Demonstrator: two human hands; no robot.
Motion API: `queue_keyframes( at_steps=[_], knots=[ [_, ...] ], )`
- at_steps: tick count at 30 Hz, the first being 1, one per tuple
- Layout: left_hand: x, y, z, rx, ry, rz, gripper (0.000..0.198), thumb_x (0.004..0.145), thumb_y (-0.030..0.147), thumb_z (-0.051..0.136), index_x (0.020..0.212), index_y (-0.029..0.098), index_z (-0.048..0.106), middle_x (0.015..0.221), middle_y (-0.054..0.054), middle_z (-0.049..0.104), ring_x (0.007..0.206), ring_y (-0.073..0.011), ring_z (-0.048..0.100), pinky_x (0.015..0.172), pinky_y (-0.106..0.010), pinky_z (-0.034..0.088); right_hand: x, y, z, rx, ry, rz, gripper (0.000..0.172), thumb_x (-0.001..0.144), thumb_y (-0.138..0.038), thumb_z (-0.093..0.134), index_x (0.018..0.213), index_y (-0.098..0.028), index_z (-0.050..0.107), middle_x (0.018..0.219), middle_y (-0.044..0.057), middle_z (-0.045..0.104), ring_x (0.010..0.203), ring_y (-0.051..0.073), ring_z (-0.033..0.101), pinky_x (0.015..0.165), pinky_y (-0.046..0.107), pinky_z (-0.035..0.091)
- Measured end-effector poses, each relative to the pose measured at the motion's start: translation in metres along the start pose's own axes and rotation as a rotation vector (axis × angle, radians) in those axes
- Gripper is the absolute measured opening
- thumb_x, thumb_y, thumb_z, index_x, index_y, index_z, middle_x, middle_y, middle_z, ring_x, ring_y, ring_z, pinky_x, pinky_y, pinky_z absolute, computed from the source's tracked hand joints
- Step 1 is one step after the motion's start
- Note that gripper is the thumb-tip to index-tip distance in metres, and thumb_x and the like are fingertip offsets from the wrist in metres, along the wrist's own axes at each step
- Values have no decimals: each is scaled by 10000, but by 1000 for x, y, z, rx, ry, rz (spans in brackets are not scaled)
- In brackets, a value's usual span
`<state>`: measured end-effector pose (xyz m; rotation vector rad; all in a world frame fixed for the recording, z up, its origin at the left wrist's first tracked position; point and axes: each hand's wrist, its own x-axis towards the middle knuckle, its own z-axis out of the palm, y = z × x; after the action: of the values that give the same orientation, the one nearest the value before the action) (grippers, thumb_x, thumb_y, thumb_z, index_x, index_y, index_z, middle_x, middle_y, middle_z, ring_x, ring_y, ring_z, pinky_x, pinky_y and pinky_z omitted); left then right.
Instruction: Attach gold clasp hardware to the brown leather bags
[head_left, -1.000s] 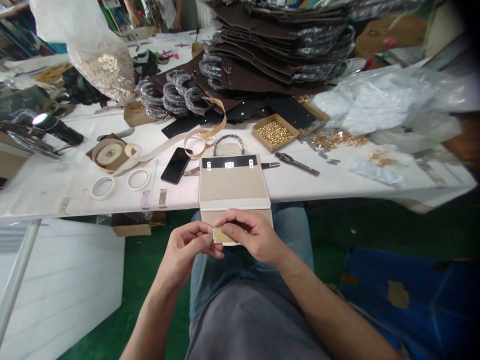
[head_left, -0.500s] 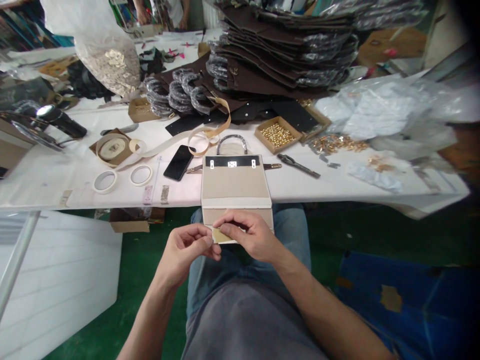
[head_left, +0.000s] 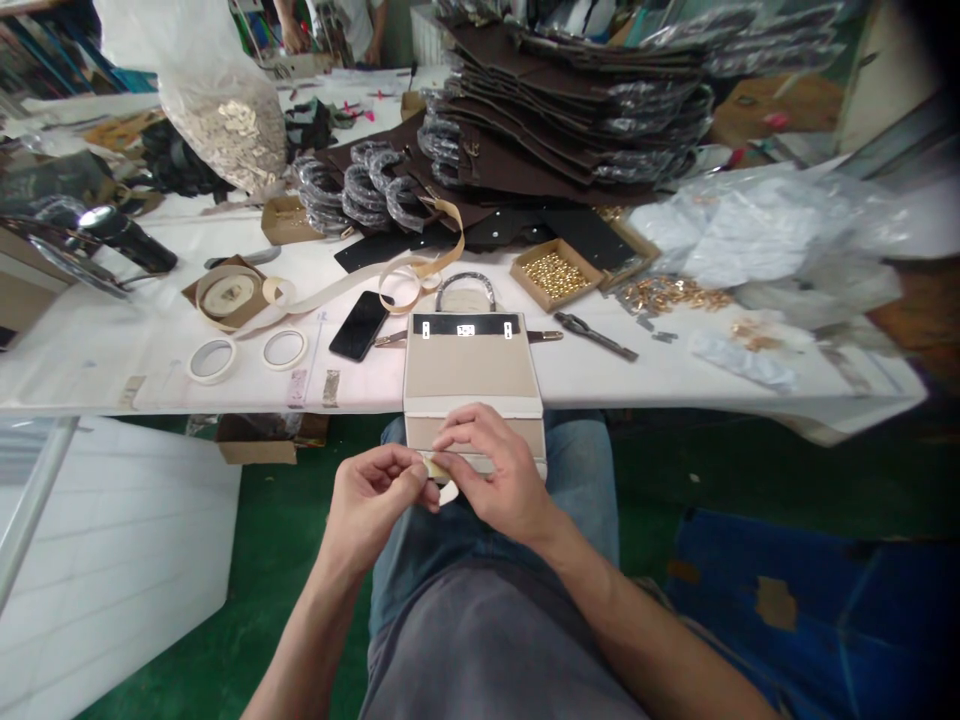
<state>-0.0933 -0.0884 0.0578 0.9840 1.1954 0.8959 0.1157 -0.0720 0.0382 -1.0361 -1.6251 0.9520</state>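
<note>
Just in front of the handbag's lower edge, my left hand (head_left: 376,503) pinches one end of a small yellowish strip (head_left: 435,468) between thumb and fingers. My right hand (head_left: 504,478) has its thumb and index finger closed on the other end, its remaining fingers raised over the bag. A pale flap (head_left: 448,493), which looks like part of the strip or its backing, curls down between the hands. The beige handbag (head_left: 472,368), with a black band and silver fittings, lies at the table edge and overhangs my lap. Its wrapped handle (head_left: 465,277) points away from me.
Left of the bag lie a black phone (head_left: 360,326), white tape rolls (head_left: 211,360) and a loose tan ribbon (head_left: 330,285). To its right are a dark metal tool (head_left: 596,337) and a box of gold studs (head_left: 556,275). Stacked brown bag pieces (head_left: 540,120) stand behind.
The strip, flat and broad before, now shows less of its gold face, and a pale flap hangs from it. My right hand's fingers have lifted and its grip has moved closer to my left.
</note>
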Motion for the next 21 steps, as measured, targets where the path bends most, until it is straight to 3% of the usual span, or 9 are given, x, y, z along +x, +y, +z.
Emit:
queue_keyframes(
  at_steps=[4, 16, 21],
  knots=[
    [0, 0, 6, 110, 113, 99, 207, 1003, 345, 800, 903, 165, 827, 764, -62, 818, 704, -194, 768, 727, -289, 627, -8, -12, 1, 21, -35, 51, 154, 1109, -208, 720, 1186, -259, 843, 1104, 53, 856, 1017, 222, 817, 919, 338, 668],
    [-7, -11, 19, 631, 213, 572, 131, 1013, 187, 747, 1008, 232, 870, 915, -16, 879, 785, -186, 830, 790, -271, 650, -8, -21, -7, -130, -32, 21, 196, 1040, -156, 729, 1129, -238, 883, 1055, 29, 901, 918, 214, 863, 873, 311, 692],
    [-8, -18, 20, 708, 174, 534, 132, 1030, 210, 736, 1039, 253, 861, 974, -40, 889, 846, -221, 837, 846, -311, 654, -8, -20, -8, -143, -76, 144, 165, 1010, -183, 752, 1065, -245, 895, 984, 38, 895, 858, 229, 853, 800, 316, 689]
  ],
)
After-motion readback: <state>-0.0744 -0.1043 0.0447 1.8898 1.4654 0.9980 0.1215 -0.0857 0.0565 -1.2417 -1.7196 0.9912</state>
